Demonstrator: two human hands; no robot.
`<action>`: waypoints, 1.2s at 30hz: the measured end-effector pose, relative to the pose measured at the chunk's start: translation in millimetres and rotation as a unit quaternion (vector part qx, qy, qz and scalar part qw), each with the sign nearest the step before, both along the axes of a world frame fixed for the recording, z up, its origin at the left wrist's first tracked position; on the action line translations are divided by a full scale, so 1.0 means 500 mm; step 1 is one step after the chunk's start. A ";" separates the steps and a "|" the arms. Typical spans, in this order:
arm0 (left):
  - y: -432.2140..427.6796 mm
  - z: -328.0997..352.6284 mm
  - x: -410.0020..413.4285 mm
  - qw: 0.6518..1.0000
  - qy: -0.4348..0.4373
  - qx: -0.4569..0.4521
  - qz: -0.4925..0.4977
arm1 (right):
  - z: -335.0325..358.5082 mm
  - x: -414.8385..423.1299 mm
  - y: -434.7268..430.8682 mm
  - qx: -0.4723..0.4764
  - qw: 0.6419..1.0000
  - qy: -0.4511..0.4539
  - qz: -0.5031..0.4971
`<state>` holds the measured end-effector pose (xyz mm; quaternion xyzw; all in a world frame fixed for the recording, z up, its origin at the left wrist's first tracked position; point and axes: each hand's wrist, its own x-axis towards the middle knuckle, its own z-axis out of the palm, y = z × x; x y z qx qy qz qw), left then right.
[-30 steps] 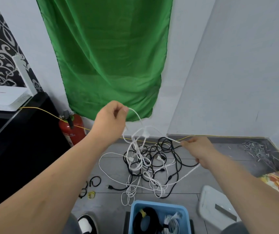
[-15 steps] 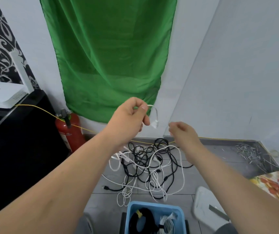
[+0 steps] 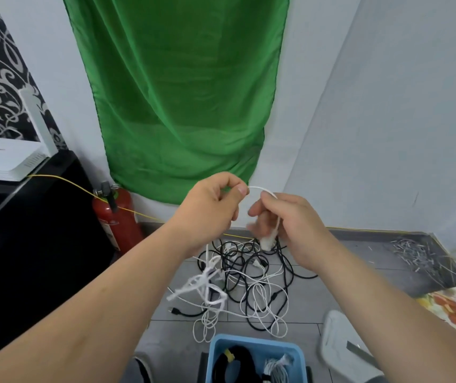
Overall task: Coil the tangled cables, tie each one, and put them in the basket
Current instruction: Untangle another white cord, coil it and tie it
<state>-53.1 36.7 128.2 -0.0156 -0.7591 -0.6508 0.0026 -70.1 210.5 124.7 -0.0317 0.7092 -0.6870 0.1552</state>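
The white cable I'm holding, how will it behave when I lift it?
Probably floppy: the white cable arcs between left hand and right hand, then droops. Likely light: a loose finger grip holds it. It may snag; its knotted loops hang over the floor pile.

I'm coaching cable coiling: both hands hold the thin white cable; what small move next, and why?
Probably the right hand lays a first loop into the left hand: the thin white cable spans both, plug end hanging free, the rest dangling tangled.

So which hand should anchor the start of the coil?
Right, probably. The right hand grips the white cable near its plug end; the left hand pinches the run that seemingly trails down to the tangle.
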 end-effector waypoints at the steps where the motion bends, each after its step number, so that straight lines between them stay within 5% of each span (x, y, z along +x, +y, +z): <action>1: -0.004 -0.004 -0.006 0.999 0.018 -0.034 0.027 | 0.013 0.003 -0.001 -0.031 0.999 -0.027 0.012; 7: -0.013 -0.036 -0.026 0.979 0.057 -0.184 0.071 | 0.047 0.017 -0.013 -0.142 0.980 -0.138 0.022; 10: -0.006 -0.059 -0.013 0.977 -0.030 -0.201 -0.071 | 0.071 0.014 -0.009 -0.250 0.964 -0.096 -0.010; 13: -0.009 -0.090 0.010 0.909 -0.113 -0.326 -0.235 | 0.091 0.013 0.006 -0.324 0.943 -0.056 -0.054; 19: 0.009 -0.085 0.033 0.887 -0.126 -0.369 -0.247 | 0.068 0.016 0.010 -0.299 0.951 0.005 -0.081; 23: 0.074 -0.077 0.076 0.866 -0.073 -0.409 -0.278 | 0.034 0.002 0.019 -0.194 0.972 0.049 -0.127; 27: 0.090 -0.081 0.080 0.887 0.022 -0.382 -0.257 | 0.006 0.003 0.025 -0.001 0.981 0.125 -0.148; 30: 0.068 -0.073 0.059 0.907 0.083 -0.365 -0.194 | -0.002 0.004 0.024 0.223 0.956 0.187 -0.042; 36: 0.021 -0.065 0.008 0.873 0.253 -0.409 -0.083 | 0.001 -0.017 0.021 0.395 0.904 0.158 0.037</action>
